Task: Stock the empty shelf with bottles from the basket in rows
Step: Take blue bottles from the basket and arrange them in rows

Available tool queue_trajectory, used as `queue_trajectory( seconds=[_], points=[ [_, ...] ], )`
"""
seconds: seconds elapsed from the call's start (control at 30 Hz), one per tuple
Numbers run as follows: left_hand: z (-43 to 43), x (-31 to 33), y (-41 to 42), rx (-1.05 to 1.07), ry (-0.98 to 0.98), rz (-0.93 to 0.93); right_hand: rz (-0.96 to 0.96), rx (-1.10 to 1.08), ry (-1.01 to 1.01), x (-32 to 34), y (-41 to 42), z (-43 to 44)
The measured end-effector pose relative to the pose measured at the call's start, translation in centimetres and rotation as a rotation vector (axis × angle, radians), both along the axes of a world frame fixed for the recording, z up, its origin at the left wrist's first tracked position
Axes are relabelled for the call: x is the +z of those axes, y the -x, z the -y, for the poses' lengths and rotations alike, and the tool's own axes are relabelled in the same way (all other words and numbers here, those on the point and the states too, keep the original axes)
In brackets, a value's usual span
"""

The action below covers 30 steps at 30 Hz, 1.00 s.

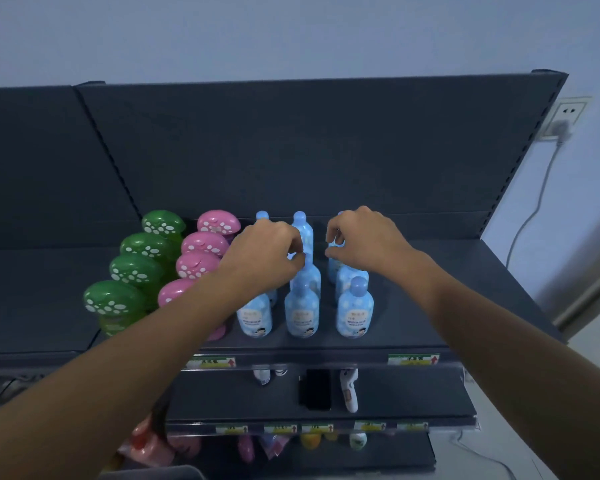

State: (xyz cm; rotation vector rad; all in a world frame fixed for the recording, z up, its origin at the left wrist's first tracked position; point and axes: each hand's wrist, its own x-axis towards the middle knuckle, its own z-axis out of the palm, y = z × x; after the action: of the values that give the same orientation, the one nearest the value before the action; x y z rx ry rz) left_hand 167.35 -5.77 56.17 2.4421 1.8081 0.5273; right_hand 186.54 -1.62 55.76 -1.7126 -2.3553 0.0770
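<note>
Top shelf [430, 323] of a dark grey display unit, seen from above and in front. Blue bottles [300, 313] stand upright in three rows running front to back across the centre of the frame. Both hands work among them. The left hand [267, 258] reaches in from the lower left; its fingers are curled and pinch the top of the middle-row bottle [309, 275], the second from the front, whose cap is covered by the fingertips. The right hand [364, 244] reaches in from the lower right; thumb and curled fingers close on the top of the right-row bottle [332, 271], which stands towards the back of its row. The left blue row is largely hidden by the left hand and forearm, so only its front and rearmost bottles show.

Left of the blue rows, a row of four pink mushroom-cap bottles [205, 242] stands just beside them, and a row of four green mushroom-cap bottles [142, 245] follows further left. The right part of the shelf surface is bare.

Price labels [413, 359] sit on the shelf's front edge. Below it, centre bottom, a lower shelf [413, 393] carries a black box [314, 389] and a white item [347, 389]; blurred pink packs [146, 445] lie lower still, at the bottom left. At the upper right, a wall socket [565, 116] holds a plug whose cable [534, 209] hangs down the pale wall.
</note>
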Motion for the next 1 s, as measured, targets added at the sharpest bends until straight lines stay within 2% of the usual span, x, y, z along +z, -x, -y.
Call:
queue_trajectory(
  seconds=[0.3, 0.6, 1.0],
  points=[
    [3.8, 0.5, 9.7, 0.050, -0.066, -0.002, 0.051, -0.004, -0.066, 1.2, 9.6, 4.7],
    [10.1, -1.2, 22.2, 0.038, 0.020, 0.001, 0.051, 0.015, 0.001, -0.5, 22.3, 12.3],
    [17.4, -13.1, 35.5, 0.079, 0.323, -0.049, 0.038, 0.029, 0.289, -11.4, 34.1, 20.5]
  ],
)
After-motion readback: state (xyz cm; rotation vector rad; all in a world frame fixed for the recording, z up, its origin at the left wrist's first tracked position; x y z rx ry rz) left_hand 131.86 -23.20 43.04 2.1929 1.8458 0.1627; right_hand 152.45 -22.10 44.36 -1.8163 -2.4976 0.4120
